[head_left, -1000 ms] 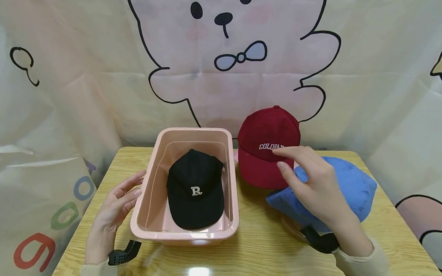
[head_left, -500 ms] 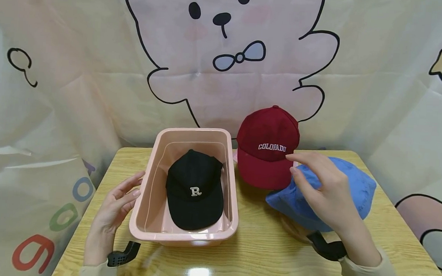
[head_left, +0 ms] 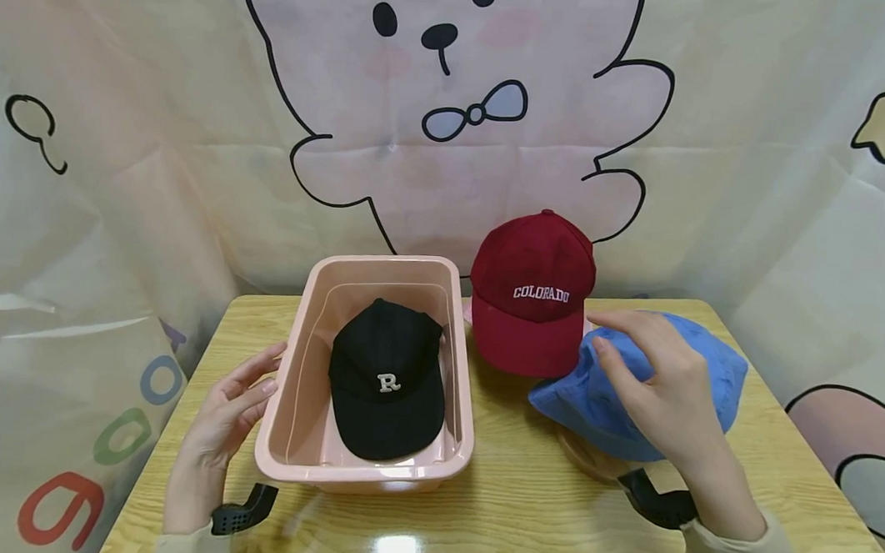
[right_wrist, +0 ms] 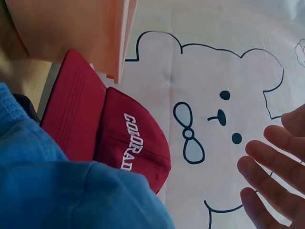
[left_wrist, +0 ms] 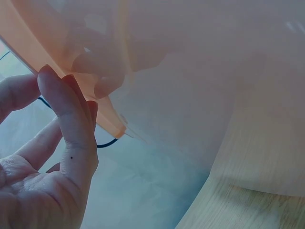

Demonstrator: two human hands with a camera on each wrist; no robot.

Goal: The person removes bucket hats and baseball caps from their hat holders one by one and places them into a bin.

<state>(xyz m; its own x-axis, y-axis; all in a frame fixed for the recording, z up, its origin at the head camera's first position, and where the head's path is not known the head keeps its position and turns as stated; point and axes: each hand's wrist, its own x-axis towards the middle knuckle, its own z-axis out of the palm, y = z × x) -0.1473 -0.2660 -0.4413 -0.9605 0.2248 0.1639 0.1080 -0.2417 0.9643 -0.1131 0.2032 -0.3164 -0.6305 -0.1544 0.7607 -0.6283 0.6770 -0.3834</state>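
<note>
A black baseball cap (head_left: 388,380) with a white R lies in a pink plastic basin (head_left: 363,476) in the head view. My left hand (head_left: 221,434) rests its fingertips against the basin's left rim, fingers loosely extended. The left wrist view brings these fingers (left_wrist: 76,129) close, right at the rim. My right hand (head_left: 665,388) hovers over a blue cloth hat (head_left: 709,357), fingers relaxed and holding nothing. Behind and left of that hand stands a dark red cap (head_left: 536,269) lettered COLORADO. The right wrist view has the spread right hand (right_wrist: 281,176) beside the red cap and blue hat.
All this stands on a wooden table (head_left: 505,522). A round wooden base (head_left: 591,455) shows under the blue hat's front edge. A printed cloth (head_left: 448,176) with a cartoon bear hangs behind the table. Each wrist wears a black strap-on device (head_left: 244,510).
My right hand has drawn back from in front of the red cap, rightward and down over the blue hat, uncovering the lettering. The left hand stays at the rim.
</note>
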